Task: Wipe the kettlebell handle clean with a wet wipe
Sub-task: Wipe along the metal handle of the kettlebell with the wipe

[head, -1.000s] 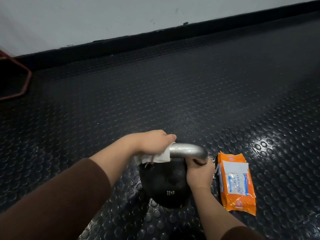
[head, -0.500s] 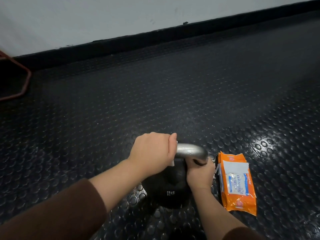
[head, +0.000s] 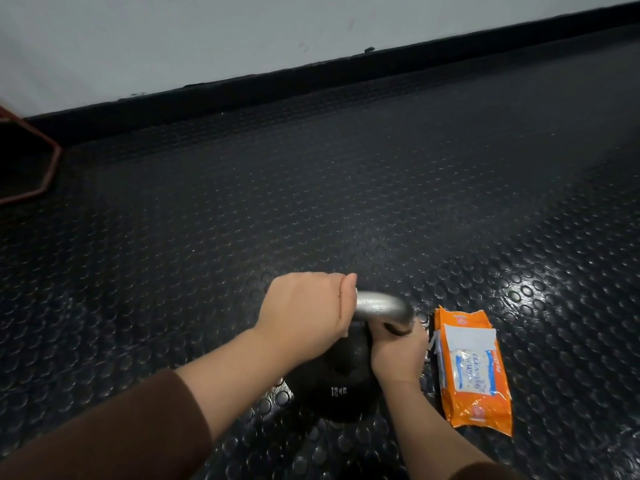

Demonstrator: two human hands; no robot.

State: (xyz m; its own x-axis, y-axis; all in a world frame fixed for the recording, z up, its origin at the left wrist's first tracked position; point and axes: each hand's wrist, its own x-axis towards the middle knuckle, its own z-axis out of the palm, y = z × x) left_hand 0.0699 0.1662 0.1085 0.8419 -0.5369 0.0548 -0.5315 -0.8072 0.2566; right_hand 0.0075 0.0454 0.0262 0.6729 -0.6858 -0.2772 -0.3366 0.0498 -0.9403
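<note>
Kettlebell [head: 341, 382] sits upright on the studded rubber floor [head: 346, 202] right in front of me, its bare metal handle [head: 379, 306] arching across the top. My left hand [head: 306, 315] is curled shut over the left part of that handle. I judge the wet wipe is bunched under my palm, since none of it shows from here. My right hand [head: 398, 355] is wrapped around the right foot of the handle where it meets the black body, bracing the weight. The orange pack of wipes [head: 472, 368] lies flat on the floor just beside that hand.

The risk I see is in the coverage. With my bracing hand closed over the right end, the wipe cannot reach the metal there unless I shift that grip, so a patch could be left dirty. The underside of the arch is also easy to skip if I only rub along the top. If I push sideways too hard, the kettlebell could rock or slide toward the pack. A hidden, crumpled wipe may also slip out of my fist mid-stroke.
</note>
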